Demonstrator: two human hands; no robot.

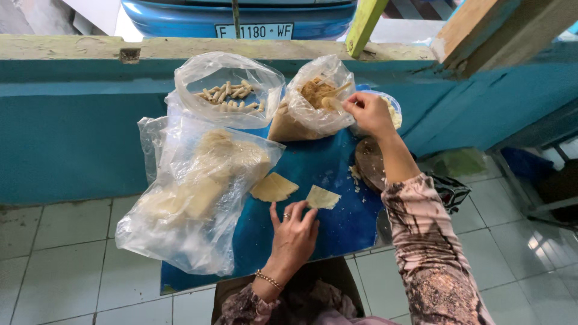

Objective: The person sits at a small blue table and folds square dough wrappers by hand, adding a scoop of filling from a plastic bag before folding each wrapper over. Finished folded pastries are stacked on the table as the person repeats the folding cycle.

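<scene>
My left hand (293, 232) rests on a blue board (337, 174), its fingertips touching a pale triangular dough wrapper (322, 197). A second small stack of wrappers (274, 187) lies just to its left. My right hand (368, 111) reaches forward and grips a light wooden spoon (333, 96) that dips into an open clear bag of brown crumbly filling (310, 108). A ring and a beaded bracelet are on my left hand; my right arm wears a patterned sleeve.
A large clear bag of pale wrapper sheets (192, 192) covers the board's left side. Behind it stands an open bag of rolled pieces (229, 90). A dark round wooden piece (368, 162) lies under my right wrist. A teal wall (72, 120) rises behind; white floor tiles (66, 241) surround the board.
</scene>
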